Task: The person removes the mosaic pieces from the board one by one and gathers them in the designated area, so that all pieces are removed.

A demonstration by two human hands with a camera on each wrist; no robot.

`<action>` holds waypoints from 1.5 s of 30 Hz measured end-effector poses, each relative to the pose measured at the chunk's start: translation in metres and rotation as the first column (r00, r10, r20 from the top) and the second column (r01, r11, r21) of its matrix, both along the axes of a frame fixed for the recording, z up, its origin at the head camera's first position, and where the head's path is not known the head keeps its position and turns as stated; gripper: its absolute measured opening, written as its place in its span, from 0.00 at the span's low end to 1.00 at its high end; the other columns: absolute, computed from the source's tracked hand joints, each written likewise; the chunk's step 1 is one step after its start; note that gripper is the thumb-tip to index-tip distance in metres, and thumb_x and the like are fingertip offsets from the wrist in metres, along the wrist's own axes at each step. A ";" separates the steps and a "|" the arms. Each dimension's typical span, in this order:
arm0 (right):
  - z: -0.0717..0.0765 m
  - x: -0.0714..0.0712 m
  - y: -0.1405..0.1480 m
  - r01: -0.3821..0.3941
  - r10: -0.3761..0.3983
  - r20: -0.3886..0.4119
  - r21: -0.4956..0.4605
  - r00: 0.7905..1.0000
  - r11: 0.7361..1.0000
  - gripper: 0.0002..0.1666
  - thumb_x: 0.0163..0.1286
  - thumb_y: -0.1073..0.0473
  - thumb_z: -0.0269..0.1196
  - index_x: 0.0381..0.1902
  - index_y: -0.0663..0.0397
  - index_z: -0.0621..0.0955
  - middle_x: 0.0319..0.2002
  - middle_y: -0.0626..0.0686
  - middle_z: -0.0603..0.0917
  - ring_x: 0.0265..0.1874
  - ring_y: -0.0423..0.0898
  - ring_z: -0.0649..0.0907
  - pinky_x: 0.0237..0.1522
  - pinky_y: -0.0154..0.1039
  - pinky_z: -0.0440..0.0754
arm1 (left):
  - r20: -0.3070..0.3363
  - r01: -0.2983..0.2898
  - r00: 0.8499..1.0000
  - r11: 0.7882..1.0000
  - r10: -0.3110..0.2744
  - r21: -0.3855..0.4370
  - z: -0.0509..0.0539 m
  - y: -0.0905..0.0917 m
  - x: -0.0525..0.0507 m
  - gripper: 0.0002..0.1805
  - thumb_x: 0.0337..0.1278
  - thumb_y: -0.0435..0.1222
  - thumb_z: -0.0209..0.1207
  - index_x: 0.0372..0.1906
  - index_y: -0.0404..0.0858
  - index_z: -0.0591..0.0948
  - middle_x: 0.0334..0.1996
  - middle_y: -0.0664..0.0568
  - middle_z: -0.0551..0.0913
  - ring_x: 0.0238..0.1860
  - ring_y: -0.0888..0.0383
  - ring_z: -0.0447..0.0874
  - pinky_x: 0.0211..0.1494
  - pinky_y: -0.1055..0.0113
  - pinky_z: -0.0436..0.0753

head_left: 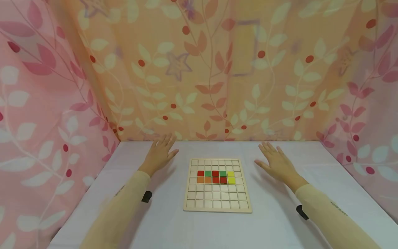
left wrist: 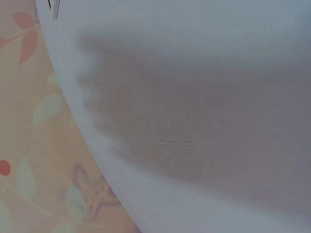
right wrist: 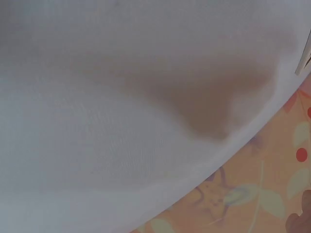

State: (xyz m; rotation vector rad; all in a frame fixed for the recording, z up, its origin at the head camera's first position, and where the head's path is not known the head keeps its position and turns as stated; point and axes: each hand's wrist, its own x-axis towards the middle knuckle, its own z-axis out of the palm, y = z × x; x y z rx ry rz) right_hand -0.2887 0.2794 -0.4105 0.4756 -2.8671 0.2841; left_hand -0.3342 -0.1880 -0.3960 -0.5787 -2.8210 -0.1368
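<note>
A pale wooden grid board lies flat on the white cloth. Across its middle, two adjoining rows of square tiles show red, green, orange and yellow. My left hand is held above the cloth left of the board, fingers spread and empty. On the board's other side my right hand hovers with fingers extended, holding nothing. Neither hand touches the board. Both wrist views show mainly blurred shadows on the cloth.
White cloth covers the table. Patterned orange fabric hangs behind its back edge, with pink leaf-print fabric on both sides. A thin pale edge enters the left wrist view's top corner; I cannot tell what it is.
</note>
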 end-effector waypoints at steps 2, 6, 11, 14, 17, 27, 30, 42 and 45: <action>0.001 0.001 -0.002 -0.012 0.012 -0.008 0.001 1.000 1.000 0.47 0.73 0.36 0.54 0.76 0.63 0.60 0.77 0.65 0.57 0.77 0.62 0.55 0.76 0.63 0.48 | -0.003 0.010 1.000 1.000 -0.010 -0.005 0.001 0.000 0.002 0.37 0.75 0.54 0.44 0.78 0.40 0.55 0.80 0.45 0.48 0.80 0.42 0.48 0.78 0.39 0.49; 0.001 0.002 -0.005 -0.022 0.022 -0.008 -0.011 1.000 1.000 0.47 0.73 0.37 0.54 0.76 0.64 0.59 0.77 0.65 0.57 0.77 0.63 0.55 0.76 0.63 0.47 | -0.008 0.025 1.000 1.000 -0.025 -0.005 0.003 0.003 0.007 0.37 0.74 0.53 0.46 0.78 0.40 0.57 0.80 0.44 0.48 0.80 0.42 0.47 0.78 0.38 0.49; -0.001 0.004 -0.007 -0.021 0.021 0.017 -0.018 1.000 1.000 0.47 0.74 0.36 0.53 0.76 0.63 0.58 0.77 0.65 0.55 0.77 0.63 0.54 0.76 0.62 0.47 | 0.006 0.036 0.999 0.999 -0.036 0.003 0.005 0.006 0.009 0.36 0.74 0.55 0.45 0.78 0.41 0.57 0.80 0.45 0.49 0.80 0.44 0.45 0.79 0.40 0.48; 0.000 0.006 -0.011 -0.028 0.029 0.029 -0.029 0.999 0.999 0.47 0.73 0.36 0.53 0.77 0.62 0.58 0.78 0.64 0.55 0.77 0.63 0.54 0.76 0.62 0.48 | 0.018 0.045 0.999 0.999 -0.046 0.024 0.006 0.008 0.010 0.36 0.74 0.54 0.45 0.78 0.41 0.57 0.80 0.46 0.48 0.80 0.45 0.45 0.79 0.41 0.49; 0.001 0.009 -0.015 -0.033 0.035 0.040 -0.061 0.999 0.998 0.48 0.73 0.37 0.55 0.77 0.61 0.57 0.78 0.64 0.55 0.77 0.63 0.55 0.75 0.62 0.51 | 0.022 0.057 0.998 0.998 -0.058 0.042 0.006 0.009 0.013 0.36 0.74 0.54 0.46 0.78 0.41 0.57 0.80 0.46 0.48 0.80 0.44 0.45 0.79 0.42 0.51; 0.002 0.024 -0.026 0.018 0.002 0.133 -0.149 0.991 0.989 0.51 0.72 0.32 0.53 0.79 0.58 0.53 0.79 0.62 0.51 0.76 0.65 0.57 0.71 0.66 0.59 | 0.042 0.092 0.994 0.985 -0.098 0.144 0.001 0.011 0.021 0.36 0.70 0.53 0.53 0.76 0.42 0.62 0.79 0.46 0.52 0.79 0.42 0.51 0.77 0.42 0.58; 0.001 0.028 -0.028 0.032 0.001 0.168 -0.192 0.986 0.981 0.53 0.71 0.30 0.52 0.79 0.59 0.53 0.79 0.64 0.50 0.75 0.66 0.57 0.71 0.66 0.58 | 0.060 0.089 0.993 0.975 -0.103 0.206 -0.003 0.010 0.022 0.37 0.68 0.53 0.55 0.76 0.42 0.62 0.79 0.47 0.53 0.78 0.42 0.55 0.76 0.43 0.60; 0.008 0.041 -0.036 0.092 0.046 0.294 -0.438 0.955 0.894 0.55 0.69 0.33 0.58 0.79 0.57 0.50 0.78 0.65 0.51 0.70 0.73 0.64 0.67 0.66 0.66 | 0.150 0.046 0.984 0.950 -0.097 0.309 -0.011 0.011 0.032 0.39 0.66 0.55 0.57 0.76 0.43 0.62 0.79 0.49 0.55 0.79 0.43 0.52 0.76 0.41 0.59; 0.008 0.043 -0.037 0.106 0.051 0.312 -0.467 0.949 0.878 0.56 0.69 0.33 0.58 0.80 0.56 0.50 0.78 0.65 0.51 0.70 0.72 0.64 0.68 0.64 0.66 | 0.159 0.037 0.983 0.944 -0.094 0.328 -0.011 0.011 0.034 0.39 0.66 0.56 0.57 0.77 0.44 0.62 0.79 0.50 0.54 0.79 0.44 0.52 0.76 0.41 0.58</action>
